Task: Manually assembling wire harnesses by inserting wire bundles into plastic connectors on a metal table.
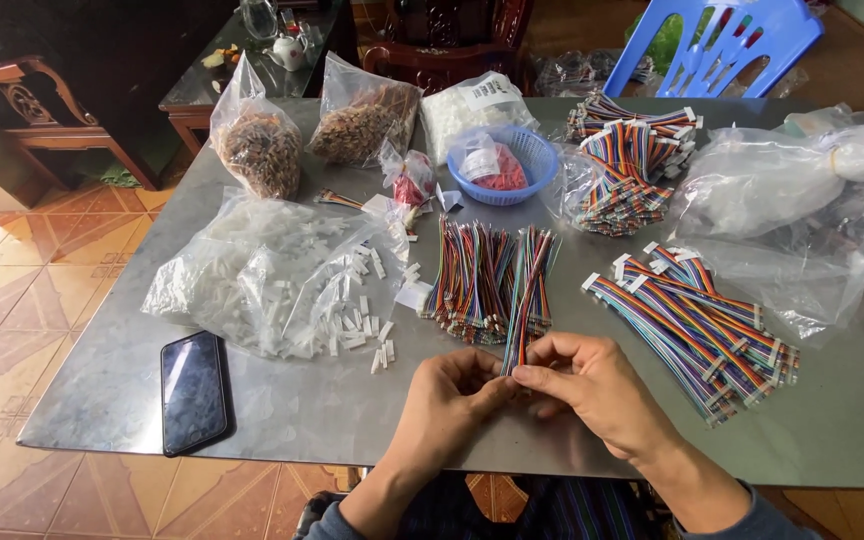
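Where hands [522, 385] meet, ribbon cable [520, 330] end hidden, connector indiscernible

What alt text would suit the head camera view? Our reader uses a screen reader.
Two bare hands, left hand and right hand, pinch the end of a rainbow wire strip over a grey table. Around them lie more wire bundles, a bag of white plastic connectors, a black phone and a blue basket.
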